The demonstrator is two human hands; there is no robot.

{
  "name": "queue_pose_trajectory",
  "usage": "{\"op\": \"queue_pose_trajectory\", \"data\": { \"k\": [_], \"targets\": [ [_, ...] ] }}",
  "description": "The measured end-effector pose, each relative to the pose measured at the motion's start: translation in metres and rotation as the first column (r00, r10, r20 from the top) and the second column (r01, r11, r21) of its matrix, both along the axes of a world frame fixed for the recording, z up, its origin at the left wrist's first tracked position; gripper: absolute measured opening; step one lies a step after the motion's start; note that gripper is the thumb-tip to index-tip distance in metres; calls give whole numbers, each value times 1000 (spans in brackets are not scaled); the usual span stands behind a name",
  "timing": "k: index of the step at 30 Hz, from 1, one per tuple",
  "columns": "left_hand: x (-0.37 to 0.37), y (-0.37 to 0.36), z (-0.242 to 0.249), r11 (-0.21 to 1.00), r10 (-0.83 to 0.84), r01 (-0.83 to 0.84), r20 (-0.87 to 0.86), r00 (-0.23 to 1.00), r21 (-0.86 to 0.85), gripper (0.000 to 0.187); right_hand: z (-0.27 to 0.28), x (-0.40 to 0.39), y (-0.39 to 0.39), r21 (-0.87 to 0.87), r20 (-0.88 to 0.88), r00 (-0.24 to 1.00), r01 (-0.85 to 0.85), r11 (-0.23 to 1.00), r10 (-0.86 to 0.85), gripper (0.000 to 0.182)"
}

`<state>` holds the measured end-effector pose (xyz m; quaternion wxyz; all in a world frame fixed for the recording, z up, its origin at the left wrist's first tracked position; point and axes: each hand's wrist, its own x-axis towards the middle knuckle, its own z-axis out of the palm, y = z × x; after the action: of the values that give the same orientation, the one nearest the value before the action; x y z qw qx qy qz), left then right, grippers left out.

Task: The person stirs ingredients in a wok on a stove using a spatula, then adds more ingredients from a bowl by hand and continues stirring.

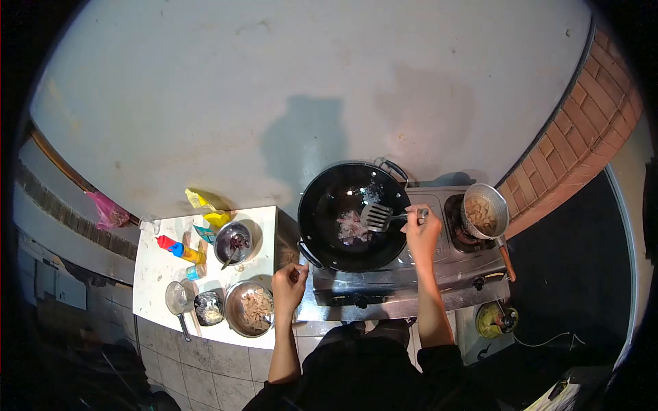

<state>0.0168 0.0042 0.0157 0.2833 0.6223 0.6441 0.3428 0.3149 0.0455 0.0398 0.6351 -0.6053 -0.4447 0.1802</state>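
Observation:
In my right hand [423,231] is the handle of a slotted metal spatula [377,218], its blade inside a large black wok [322,240] on the stove. Pale pinkish pieces of food [353,228] lie at the bottom of the wok, touching or close beside the spatula's blade. My left hand [290,282] hovers near the wok's lower left handle [310,255], with its fingers curled and the thumb close to them. Whether something small is between those fingers cannot be made out.
A saucepan [495,195] with food stands on the right burner, its wooden handle jutting forward. On the white table [154,274] at left are a steel bowl [223,243], a larger bowl of pale strips [236,318], a strainer [176,296] and bottles [194,256].

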Motion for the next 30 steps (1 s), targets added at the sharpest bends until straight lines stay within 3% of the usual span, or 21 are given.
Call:
{"op": "queue_pose_trajectory", "data": {
  "k": [3, 5, 9, 12, 16, 20, 23, 30],
  "targets": [
    [-3, 0, -5, 1000, -2, 1, 48, 999, 27, 29, -19, -7, 5, -28, -14, 1000, -7, 1000, 7, 8],
    [-2, 0, 0, 999, -8, 6, 33, 999, 41, 29, -33, -5, 12, 22, 146, 989, -17, 1000, 13, 8],
    [-4, -2, 2, 998, -13, 11, 22, 1000, 62, 29, -7, -6, 5, -63, 75, 997, 15, 998, -10, 7],
    [-3, 2, -4, 999, -12, 10, 60, 998, 36, 30, -4, -6, 7, 7, 147, 989, 26, 1000, -27, 6],
    [-2, 1, -4, 999, -14, 12, 45, 999, 34, 32, -5, -18, 11, 54, 312, 949, -71, 996, 50, 3],
    [-5, 0, -3, 998, -16, 12, 67, 998, 63, 31, 10, -23, 1, 61, 335, 934, -149, 987, 120, 7],
    [-6, -2, 4, 1000, -16, 15, 54, 998, 22, 30, 20, -24, 1, 130, 339, 939, -114, 985, 64, 8],
    [-4, 6, -19, 996, -4, -8, 133, 991, 90, 26, -7, -25, 9, 91, 372, 913, -216, 972, 168, 10]
  ]
}}
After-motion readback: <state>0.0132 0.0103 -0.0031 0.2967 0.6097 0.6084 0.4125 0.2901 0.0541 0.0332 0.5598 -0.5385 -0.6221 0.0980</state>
